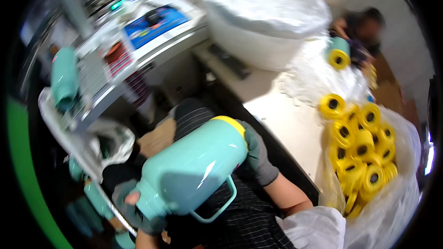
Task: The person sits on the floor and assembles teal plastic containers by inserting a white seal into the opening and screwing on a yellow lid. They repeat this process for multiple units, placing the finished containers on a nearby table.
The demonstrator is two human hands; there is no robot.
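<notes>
A glossy turquoise thermos jug (191, 163) lies tilted across my lap, its neck toward the lower left and its looped handle (226, 207) toward me. My gloved left hand (138, 210) is wrapped round the neck, a bare fingertip showing. At the other end my gloved right hand (258, 154) grips the yellow base ring (230, 124), some of its fingers hidden behind the jug. To my right, several yellow round pieces with dark centres (362, 150) are heaped in a clear plastic bag (392, 207).
A white bench (288, 124) runs along my right. Behind it stands a large plastic-wrapped white tub (258, 41). Another turquoise jug (64, 78) stands on the left desk, near a blue mat (154, 25). At the far right a person (364, 27) handles a yellow-based jug (339, 53).
</notes>
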